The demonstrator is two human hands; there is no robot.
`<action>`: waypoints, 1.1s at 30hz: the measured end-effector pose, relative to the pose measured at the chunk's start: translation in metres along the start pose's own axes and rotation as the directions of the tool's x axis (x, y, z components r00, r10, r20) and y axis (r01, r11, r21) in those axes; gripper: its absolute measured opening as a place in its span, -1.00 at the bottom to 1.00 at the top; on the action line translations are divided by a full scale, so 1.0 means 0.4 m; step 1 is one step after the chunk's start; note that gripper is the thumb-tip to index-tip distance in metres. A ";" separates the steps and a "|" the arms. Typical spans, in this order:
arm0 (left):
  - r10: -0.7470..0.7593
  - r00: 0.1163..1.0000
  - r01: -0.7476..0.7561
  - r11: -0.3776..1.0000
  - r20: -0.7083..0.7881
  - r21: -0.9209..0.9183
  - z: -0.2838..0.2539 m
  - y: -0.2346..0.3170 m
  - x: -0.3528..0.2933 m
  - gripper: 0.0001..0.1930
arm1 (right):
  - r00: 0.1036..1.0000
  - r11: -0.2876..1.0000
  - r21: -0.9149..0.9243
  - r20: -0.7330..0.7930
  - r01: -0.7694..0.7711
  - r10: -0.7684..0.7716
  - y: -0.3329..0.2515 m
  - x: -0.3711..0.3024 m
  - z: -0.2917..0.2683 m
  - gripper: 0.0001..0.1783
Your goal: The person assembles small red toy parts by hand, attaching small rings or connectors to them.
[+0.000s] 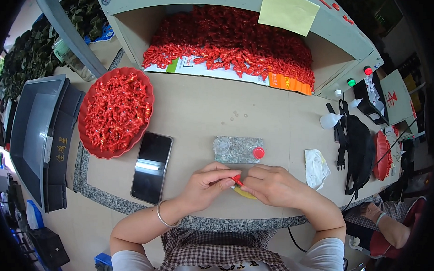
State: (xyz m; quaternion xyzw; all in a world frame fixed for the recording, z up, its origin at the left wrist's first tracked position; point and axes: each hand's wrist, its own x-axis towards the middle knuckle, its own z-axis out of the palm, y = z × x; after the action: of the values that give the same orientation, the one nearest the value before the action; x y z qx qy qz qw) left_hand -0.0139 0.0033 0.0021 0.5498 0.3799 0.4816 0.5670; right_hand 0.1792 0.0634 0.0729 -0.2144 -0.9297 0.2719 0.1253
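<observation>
Between my two hands, close to the table's near edge, is a small glossy red piece (237, 179); its exact kind is too small to make out. My left hand (205, 184) pinches it between thumb and fingertips. From the other side, the closed fingers of my right hand (275, 186) grip its right end. Something yellow (244, 193) shows partly beneath my hands. Just beyond them lies a speckled grey stone slab (242, 156). On it stand a clear round cup (221, 145) and a small red-rimmed cap or dish (258, 153).
A scalloped red tray (84, 135) heaped with red pieces sits left, beside a phone (152, 167) and grey bin (35, 122). Red pieces (233, 39) fill the shelf ahead. Rightward are crumpled tissue (316, 169), a white squeeze bottle (329, 120), a black bag (361, 149) and another person's arm (392, 227).
</observation>
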 end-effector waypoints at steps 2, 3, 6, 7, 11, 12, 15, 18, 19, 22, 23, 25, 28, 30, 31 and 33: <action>0.012 0.999 -0.009 0.998 -0.045 0.062 0.002 0.000 0.002 -0.76 | 1.000 0.999 -0.042 0.011 0.001 0.000 0.004 -0.003 0.002 -0.86; 0.014 0.999 -0.011 0.998 -0.045 0.065 0.002 -0.001 0.002 -0.76 | 1.000 0.996 -0.087 0.023 -0.001 0.002 0.007 -0.003 0.002 -0.86; -0.014 0.999 0.016 0.998 -0.041 0.054 0.005 -0.003 0.001 -0.76 | 0.998 0.987 -0.161 0.068 0.021 -0.011 0.010 -0.008 0.003 -0.86; -0.032 0.999 0.035 0.997 -0.045 0.064 0.004 -0.003 0.001 -0.76 | 0.998 0.987 -0.161 0.069 0.023 -0.012 0.012 -0.008 0.005 -0.86; -0.052 0.997 0.056 0.997 -0.057 0.061 -0.005 -0.007 0.001 -0.76 | 0.998 0.984 -0.169 0.010 0.058 -0.057 0.014 0.003 0.016 -0.85; -0.051 0.997 0.055 0.996 -0.060 0.066 -0.004 -0.003 0.003 -0.76 | 0.999 0.986 -0.158 -0.016 0.049 -0.052 0.013 0.006 0.018 -0.84; 0.008 0.994 -0.015 0.998 -0.106 -0.067 -0.005 0.004 0.010 -0.77 | 0.989 0.979 -0.205 -0.149 -0.009 -0.022 0.006 0.010 0.025 -0.83; 0.034 0.994 -0.040 0.998 -0.102 -0.054 -0.007 0.001 0.010 -0.78 | 0.986 0.969 -0.245 -0.162 -0.014 -0.027 -0.003 0.012 0.022 -0.86; 0.026 0.994 -0.033 0.998 -0.110 -0.059 -0.006 0.005 0.009 -0.78 | 0.987 0.969 -0.246 -0.161 -0.011 -0.030 -0.003 0.010 0.025 -0.86; 0.044 0.991 -0.049 0.998 -0.128 -0.037 -0.004 0.006 0.008 -0.79 | 0.980 0.950 -0.311 -0.183 0.018 -0.079 -0.006 0.006 0.033 -0.83; 0.069 0.988 -0.071 0.997 -0.139 -0.011 -0.004 0.006 0.008 -0.80 | 0.979 0.934 -0.358 -0.186 0.008 -0.080 -0.011 0.007 0.032 -0.80; 0.076 0.985 -0.072 0.997 -0.154 0.033 -0.005 0.014 0.006 -0.80 | 0.978 0.914 -0.405 -0.189 0.002 -0.086 -0.015 0.010 0.035 -0.77; 0.108 0.979 -0.090 0.990 -0.172 0.109 -0.007 0.015 0.008 -0.80 | 0.968 0.884 -0.468 -0.216 0.011 -0.127 -0.011 0.015 0.050 -0.75; 0.133 0.974 -0.107 0.983 -0.182 0.147 -0.008 0.018 0.008 -0.80 | 0.956 0.911 -0.412 -0.277 -0.028 -0.095 -0.009 0.018 0.060 -0.74; 0.136 0.975 -0.107 0.981 -0.178 0.162 -0.008 0.020 0.008 -0.80 | 0.956 0.911 -0.411 -0.275 -0.023 -0.100 -0.005 0.017 0.068 -0.74; 0.140 0.974 -0.108 0.978 -0.179 0.180 -0.007 0.019 0.006 -0.81 | 0.938 0.931 -0.360 -0.339 -0.056 -0.074 0.004 0.014 0.084 -0.78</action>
State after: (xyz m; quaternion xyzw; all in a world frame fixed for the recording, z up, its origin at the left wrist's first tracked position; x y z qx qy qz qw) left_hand -0.0169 0.0058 0.0098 0.5702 0.4367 0.5324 0.4480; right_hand 0.1630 0.0520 0.0453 -0.2741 -0.9282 0.0520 0.2463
